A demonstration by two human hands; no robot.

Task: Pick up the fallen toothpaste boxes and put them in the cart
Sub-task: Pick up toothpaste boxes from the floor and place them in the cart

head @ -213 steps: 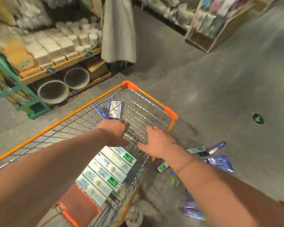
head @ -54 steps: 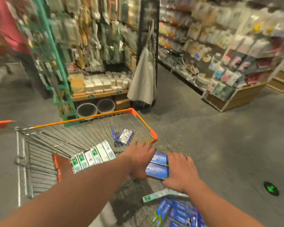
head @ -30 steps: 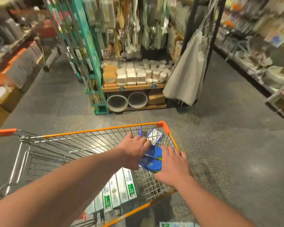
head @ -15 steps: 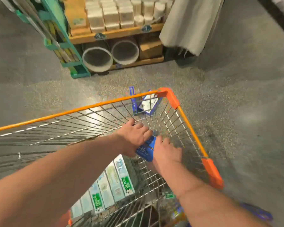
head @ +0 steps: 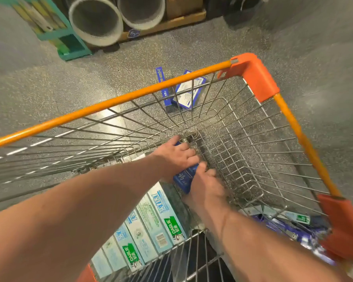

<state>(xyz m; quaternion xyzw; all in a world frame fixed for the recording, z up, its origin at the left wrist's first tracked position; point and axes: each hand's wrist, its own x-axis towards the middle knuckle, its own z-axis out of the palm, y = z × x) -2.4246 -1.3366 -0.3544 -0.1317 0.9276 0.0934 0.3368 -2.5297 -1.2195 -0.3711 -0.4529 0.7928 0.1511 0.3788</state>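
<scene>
Both my arms reach down into the wire cart, which has an orange rim. My left hand and my right hand press together on a stack of dark blue toothpaste boxes at the cart's floor. A row of several pale blue Darlie toothpaste boxes lies flat in the cart beside them, nearer to me. Two blue boxes lean at the cart's far end. More blue and white boxes lie on the floor outside the cart's right wall, blurred.
A wooden pallet shelf with two big grey tubes stands ahead on the speckled floor. A teal rack foot is at the upper left. Orange corner guards mark the cart's right corners.
Both hands have carried the dark blue boxes from above the rim down to the cart's floor. My view has tipped further downward, closer into the cart.
</scene>
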